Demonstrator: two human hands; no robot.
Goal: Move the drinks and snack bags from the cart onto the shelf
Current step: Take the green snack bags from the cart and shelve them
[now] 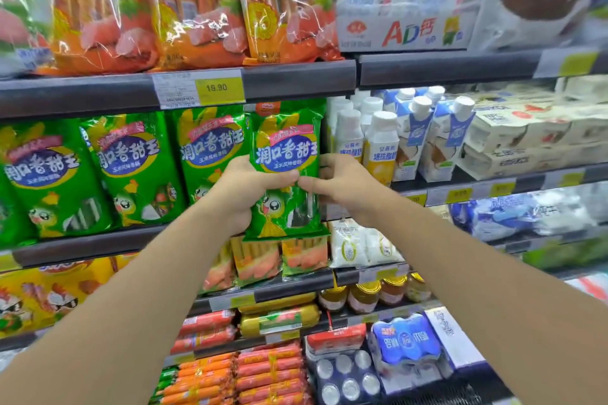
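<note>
Filling most of the frame is the shelf unit [296, 76], its dark rails running left to right with yellow price tags [218, 87] clipped on. Across the top left stand large orange sausage packs [197, 10]; the row below, at middle left, holds upright green snack bags [131, 168], and white drink bottles [381, 145] and cartons crowd the middle right. The cart is nowhere in view.

Both bare forearms rise from the bottom corners toward the centre. There, one green bag [285, 171] is held upright at the right end of the green row, just beside the bottles, its lower edge hanging in front of the rail rather than clearly resting on it. The left hand [245, 189] is clamped on the bag's left edge, thumb across the front. The right hand [340, 182] meets it from the right, thumb pressed to the front and fingers behind, so both hands are closed on the same bag.

To my eye this is the seating step. Done well, the bag's bottom should clear the rail, settle on the shelf floor and lean back in line with its neighbours, label facing out. Pushing low with the thumbs should stop the top flopping forward, and the right hand needs care not to knock the bottles.
</note>
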